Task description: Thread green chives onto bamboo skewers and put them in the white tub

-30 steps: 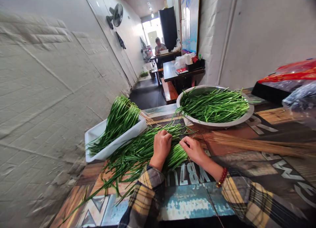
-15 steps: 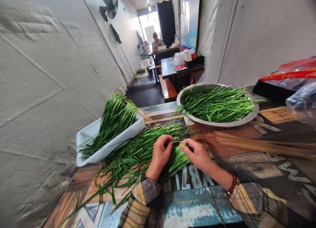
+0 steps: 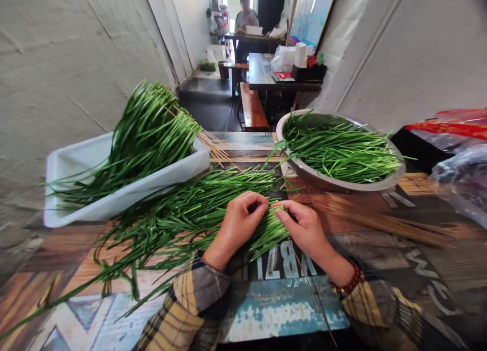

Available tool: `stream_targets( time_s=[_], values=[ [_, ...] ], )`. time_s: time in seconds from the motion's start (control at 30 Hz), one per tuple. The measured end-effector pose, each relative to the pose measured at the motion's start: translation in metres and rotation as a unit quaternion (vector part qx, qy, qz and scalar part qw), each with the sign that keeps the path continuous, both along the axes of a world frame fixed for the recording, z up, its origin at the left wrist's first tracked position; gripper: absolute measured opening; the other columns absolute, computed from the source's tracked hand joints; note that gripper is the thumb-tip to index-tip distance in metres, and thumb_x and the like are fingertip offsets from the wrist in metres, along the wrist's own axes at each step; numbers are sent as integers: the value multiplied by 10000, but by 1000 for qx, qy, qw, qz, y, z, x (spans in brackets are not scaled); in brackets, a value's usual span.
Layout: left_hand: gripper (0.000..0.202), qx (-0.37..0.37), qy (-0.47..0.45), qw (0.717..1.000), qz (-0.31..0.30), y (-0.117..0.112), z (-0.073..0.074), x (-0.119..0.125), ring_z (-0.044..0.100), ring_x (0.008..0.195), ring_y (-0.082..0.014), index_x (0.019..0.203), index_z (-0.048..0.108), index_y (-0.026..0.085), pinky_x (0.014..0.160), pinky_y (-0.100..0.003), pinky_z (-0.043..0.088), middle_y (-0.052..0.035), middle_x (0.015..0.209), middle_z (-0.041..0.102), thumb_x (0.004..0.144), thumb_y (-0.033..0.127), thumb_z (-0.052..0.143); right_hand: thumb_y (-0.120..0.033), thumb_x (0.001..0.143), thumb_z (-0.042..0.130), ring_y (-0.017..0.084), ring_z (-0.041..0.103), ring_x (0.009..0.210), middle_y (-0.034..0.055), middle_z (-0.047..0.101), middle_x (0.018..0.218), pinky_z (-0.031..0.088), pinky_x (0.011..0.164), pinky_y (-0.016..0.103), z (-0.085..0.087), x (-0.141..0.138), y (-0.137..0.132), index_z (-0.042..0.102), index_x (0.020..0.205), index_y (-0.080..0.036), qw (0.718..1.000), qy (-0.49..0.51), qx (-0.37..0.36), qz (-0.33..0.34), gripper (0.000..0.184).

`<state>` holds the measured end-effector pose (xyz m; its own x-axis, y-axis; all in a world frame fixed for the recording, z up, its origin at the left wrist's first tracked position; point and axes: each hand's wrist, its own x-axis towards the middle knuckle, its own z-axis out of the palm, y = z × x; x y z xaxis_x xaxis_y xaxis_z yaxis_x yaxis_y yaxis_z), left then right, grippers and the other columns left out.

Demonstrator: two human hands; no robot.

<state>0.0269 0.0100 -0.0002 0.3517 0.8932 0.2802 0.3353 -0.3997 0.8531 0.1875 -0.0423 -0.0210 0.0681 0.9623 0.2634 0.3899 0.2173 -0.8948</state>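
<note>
A loose pile of green chives lies across the painted table in front of me. My left hand rests on the cut ends of the chives, fingers curled and pinching a few stalks. My right hand meets it from the right, fingers closed on the same stalks. A thin bamboo skewer runs back from my right hand toward me. Both sleeves are plaid, and a red bead bracelet circles my right wrist.
A white plastic tray of skewered chives stands at the left. A metal basin of chives sits at the back right. Bamboo skewers lie to the right, plastic bags beyond. A person sits at a far table.
The view has dropped lower and nearer the table. My hands stay on the chive ends, fingers now pinched closer together on a few stalks.
</note>
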Motion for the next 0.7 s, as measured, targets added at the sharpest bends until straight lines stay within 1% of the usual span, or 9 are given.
stream_targets(
  time_s=[0.1, 0.2, 0.5, 0.6, 0.7],
  values=[
    [106, -10, -6, 1000, 2, 0, -1, 0, 587, 656, -117, 730, 669, 153, 639, -219, 464, -7, 711, 671, 782, 144, 577, -341, 871, 566, 189, 673, 770, 56, 738, 888, 524, 704, 281, -3, 1, -1, 706, 920, -188, 1000, 0, -16, -2, 213],
    [111, -20, -5, 1000, 0, 1, -2, 0, 590, 659, -118, 726, 671, 148, 643, -220, 461, -5, 710, 673, 776, 130, 574, -351, 871, 570, 187, 670, 753, 53, 735, 869, 523, 685, 277, -5, 2, -1, 708, 926, -184, 1000, -2, -26, 2, 224],
    [111, -20, -8, 1000, 12, 0, -1, 0, 576, 637, -117, 719, 663, 147, 615, -217, 446, -6, 697, 664, 771, 139, 566, -339, 869, 575, 205, 678, 814, 64, 740, 915, 529, 743, 307, -4, 1, -3, 708, 953, -191, 1000, -14, -23, -2, 216],
    [103, -19, 2, 1000, 3, 0, -1, 0, 573, 631, -116, 719, 664, 147, 607, -216, 439, -4, 682, 654, 769, 146, 575, -347, 874, 568, 194, 674, 785, 59, 738, 904, 528, 720, 294, -4, 2, -2, 708, 948, -191, 1000, -11, -23, 11, 222],
    [113, -13, 5, 1000, -10, 0, -1, 0, 574, 645, -116, 728, 668, 148, 621, -218, 440, -6, 704, 658, 773, 130, 566, -342, 878, 561, 194, 675, 806, 56, 738, 916, 525, 732, 291, -5, 2, -1, 706, 948, -193, 1000, -9, -15, 18, 219]
  ],
)
